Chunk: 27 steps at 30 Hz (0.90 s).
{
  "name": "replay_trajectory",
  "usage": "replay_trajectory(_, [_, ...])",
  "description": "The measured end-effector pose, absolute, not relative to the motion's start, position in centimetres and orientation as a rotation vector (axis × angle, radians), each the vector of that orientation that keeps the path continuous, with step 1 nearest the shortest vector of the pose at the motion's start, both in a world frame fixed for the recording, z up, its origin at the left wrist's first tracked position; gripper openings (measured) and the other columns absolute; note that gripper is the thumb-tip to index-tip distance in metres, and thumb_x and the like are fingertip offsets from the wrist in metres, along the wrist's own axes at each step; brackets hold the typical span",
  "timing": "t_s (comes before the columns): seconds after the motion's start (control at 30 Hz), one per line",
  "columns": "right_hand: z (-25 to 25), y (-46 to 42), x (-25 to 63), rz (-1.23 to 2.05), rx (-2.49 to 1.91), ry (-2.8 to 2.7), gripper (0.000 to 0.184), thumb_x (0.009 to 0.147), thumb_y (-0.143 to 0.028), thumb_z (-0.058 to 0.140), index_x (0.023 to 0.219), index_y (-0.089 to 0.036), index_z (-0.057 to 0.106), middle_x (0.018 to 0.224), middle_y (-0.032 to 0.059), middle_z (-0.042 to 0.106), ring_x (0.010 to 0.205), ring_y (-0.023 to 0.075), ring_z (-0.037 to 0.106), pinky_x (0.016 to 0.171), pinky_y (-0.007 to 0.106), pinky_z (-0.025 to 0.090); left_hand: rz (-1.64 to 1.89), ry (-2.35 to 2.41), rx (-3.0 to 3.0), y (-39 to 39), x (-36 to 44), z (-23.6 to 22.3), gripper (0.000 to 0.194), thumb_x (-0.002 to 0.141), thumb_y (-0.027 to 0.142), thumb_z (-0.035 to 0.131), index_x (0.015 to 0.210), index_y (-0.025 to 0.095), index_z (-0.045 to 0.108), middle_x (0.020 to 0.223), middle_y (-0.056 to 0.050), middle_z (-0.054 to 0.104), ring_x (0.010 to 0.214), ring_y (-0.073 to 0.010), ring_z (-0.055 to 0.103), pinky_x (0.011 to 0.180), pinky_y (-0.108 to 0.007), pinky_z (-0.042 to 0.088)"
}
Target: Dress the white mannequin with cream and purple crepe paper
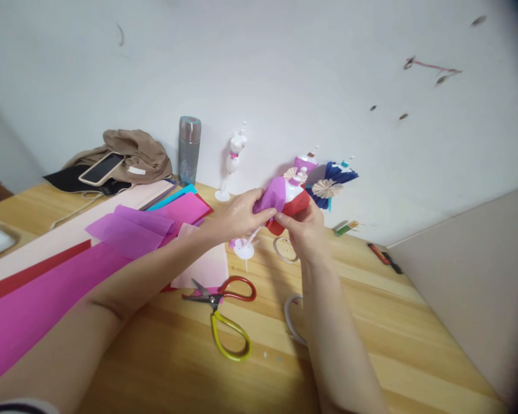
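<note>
A small white doll mannequin (292, 190) on a thin stand with a round base (244, 248) is between my hands, tilted above the table. Purple paper (273, 195) covers its left side and red paper (297, 204) its right. My left hand (248, 213) pinches the purple paper at the mannequin's front. From the right, my right hand (304, 227) wraps the red side, its thumb meeting the left thumb at the waist. Below them, open scissors (216, 299) with one red and one yellow handle lie on the table.
Coloured paper sheets (64, 290) spread across the left. By the wall stand a grey flask (190, 152), a bare mannequin (232, 158) and one dressed in blue (334, 181). Tape rolls (290, 316) lie near my right arm. A phone (101, 168) rests on brown cloth (142, 152).
</note>
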State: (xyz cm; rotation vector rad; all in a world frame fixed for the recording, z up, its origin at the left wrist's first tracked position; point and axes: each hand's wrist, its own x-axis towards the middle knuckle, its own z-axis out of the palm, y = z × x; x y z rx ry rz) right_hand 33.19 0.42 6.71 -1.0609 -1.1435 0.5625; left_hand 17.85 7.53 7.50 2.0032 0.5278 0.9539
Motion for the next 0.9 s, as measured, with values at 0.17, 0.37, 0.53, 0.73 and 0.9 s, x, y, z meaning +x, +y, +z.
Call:
replay_trajectory(0.17, [6.6, 0.4, 33.2, 0.566, -1.075, -1.158, 0.045, 0.062, -0.031, 0.087, 0.101, -0.028, 0.065, 0.098, 0.0027, 0.073, 0.094, 0.0259, 0.069, 0.094, 0.050, 0.055, 0.938, 0.549, 1.941, 8.1, 17.8, 8.2, 0.022, 0.078, 0.027, 0.067, 0.093, 0.013, 0.063, 0.082, -0.002, 0.061, 0.073, -0.0150, 0.055, 0.068, -0.029, 0.045])
replay_trajectory(0.37, [6.4, 0.4, 33.6, 0.588, -1.069, -1.163, 0.045, 0.061, -0.030, 0.087, 0.101, -0.027, 0.065, 0.095, 0.0030, 0.073, 0.092, 0.0265, 0.070, 0.093, 0.050, 0.055, 0.925, 0.525, 1.884, 8.3, 17.5, 9.1, 0.017, 0.071, 0.020, 0.070, 0.085, 0.012, 0.062, 0.075, 0.001, 0.058, 0.069, -0.0118, 0.054, 0.062, -0.023, 0.042])
replay_trajectory(0.53, [6.5, 0.4, 33.6, 0.614, -1.062, -1.165, 0.046, 0.061, -0.028, 0.086, 0.102, -0.026, 0.065, 0.103, 0.0053, 0.073, 0.098, 0.0279, 0.070, 0.096, 0.051, 0.055, 0.803, 0.603, 1.819, 9.0, 15.9, 10.8, 0.016, 0.071, 0.021, 0.071, 0.082, 0.012, 0.064, 0.070, 0.001, 0.059, 0.064, -0.0112, 0.055, 0.057, -0.022, 0.042])
replay_trajectory(0.73, [6.4, 0.3, 33.8, 0.618, -1.080, -1.186, 0.040, 0.063, -0.029, 0.085, 0.097, -0.026, 0.064, 0.095, 0.0052, 0.073, 0.093, 0.0277, 0.070, 0.087, 0.049, 0.058, 0.880, 0.715, 1.848, 9.7, 12.7, 13.7, 0.014, 0.072, 0.024, 0.071, 0.080, 0.014, 0.066, 0.072, 0.001, 0.062, 0.067, -0.0133, 0.060, 0.059, -0.023, 0.046])
replay_trajectory(0.9, [6.1, 0.3, 34.0, 0.613, -1.116, -1.229, 0.041, 0.065, -0.033, 0.083, 0.100, -0.025, 0.063, 0.098, 0.0061, 0.073, 0.098, 0.0293, 0.069, 0.086, 0.049, 0.059, 1.036, 0.789, 1.831, 10.0, 10.7, 15.0, 0.016, 0.074, 0.024, 0.071, 0.087, 0.015, 0.069, 0.082, -0.001, 0.068, 0.074, -0.0153, 0.065, 0.066, -0.025, 0.051])
